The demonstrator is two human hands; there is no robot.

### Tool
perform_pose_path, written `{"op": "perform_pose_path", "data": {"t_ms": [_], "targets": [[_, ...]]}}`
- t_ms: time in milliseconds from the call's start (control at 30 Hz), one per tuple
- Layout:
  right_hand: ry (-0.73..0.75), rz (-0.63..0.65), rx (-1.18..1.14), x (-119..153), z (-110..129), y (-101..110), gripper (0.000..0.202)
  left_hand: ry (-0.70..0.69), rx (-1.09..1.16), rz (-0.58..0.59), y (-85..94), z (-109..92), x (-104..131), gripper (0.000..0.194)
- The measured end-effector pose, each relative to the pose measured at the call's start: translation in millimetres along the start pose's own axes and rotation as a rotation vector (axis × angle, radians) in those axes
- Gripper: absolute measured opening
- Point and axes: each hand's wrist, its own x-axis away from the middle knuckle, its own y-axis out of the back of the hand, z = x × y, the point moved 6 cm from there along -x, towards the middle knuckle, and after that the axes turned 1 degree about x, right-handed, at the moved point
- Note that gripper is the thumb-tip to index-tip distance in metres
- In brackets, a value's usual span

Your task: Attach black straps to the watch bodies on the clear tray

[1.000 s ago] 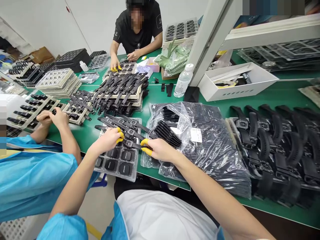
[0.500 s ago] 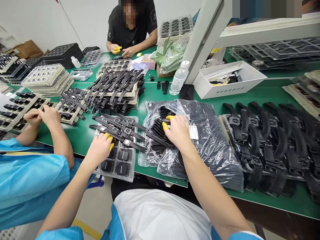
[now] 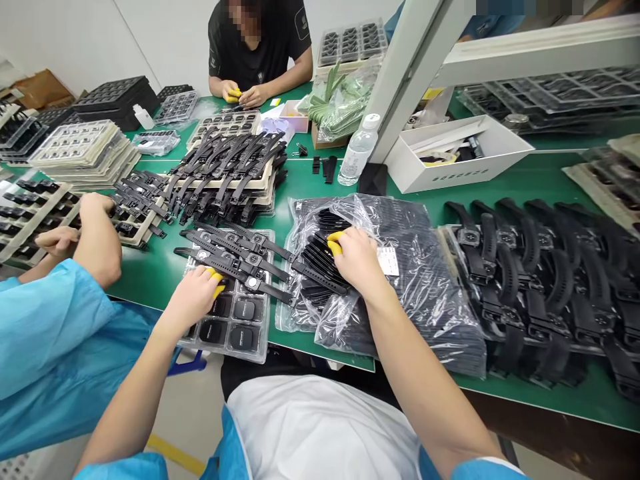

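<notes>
My left hand (image 3: 193, 297), with yellow finger cots, is over the left part of a clear tray (image 3: 263, 343). Its fingers are curled and closed at the edge of the square black watch bodies (image 3: 244, 309); what they grip is hidden. Across the upper half of that tray lie several watches with black straps (image 3: 245, 257). My right hand (image 3: 357, 260), also in yellow finger cots, is at the mouth of an open plastic bag (image 3: 425, 300). Its thumb and fingertip pinch at a row of black watch straps (image 3: 320, 257) inside.
Strapped watches (image 3: 510, 267) cover a tray on the right. Watches are piled on stacked trays (image 3: 225, 173) at the back left. A water bottle (image 3: 359, 150) and a white box (image 3: 460, 157) stand behind the bag. One co-worker (image 3: 55, 333) sits at left, another (image 3: 260, 53) opposite.
My right thumb and fingertip have come closer together over the straps. My left hand has barely shifted. The co-worker at left has drawn their hands apart, one arm now raised.
</notes>
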Motion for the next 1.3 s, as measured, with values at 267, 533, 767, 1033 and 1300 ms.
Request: {"op": "perform_pose_path", "data": {"t_ms": [267,533,767,1033,1300], "targets": [[-0.004,-0.017,-0.001,0.3,5.4,2.4,0.024,0.259,0.646,-0.267,54.0,12.7,-10.1,0.029],[-0.191,-0.141,-0.855,4.0,9.3,21.0,0.018,0.017,1.210,-0.315,47.7,-60.4,-93.6,0.023],[-0.134,0.469,-1.581,20.5,66.6,-1.0,0.039,-0.084,1.088,-0.330,7.3,-84.0,-124.6,0.031],[-0.087,0.703,-1.609,29.4,80.2,-6.5,0.031,-0.297,0.876,-0.420,13.7,-91.2,-113.0,0.060],[-0.142,0.664,-1.677,26.6,82.8,-2.0,0.027,-0.303,0.833,-0.456,17.6,-94.7,-108.5,0.051]]}}
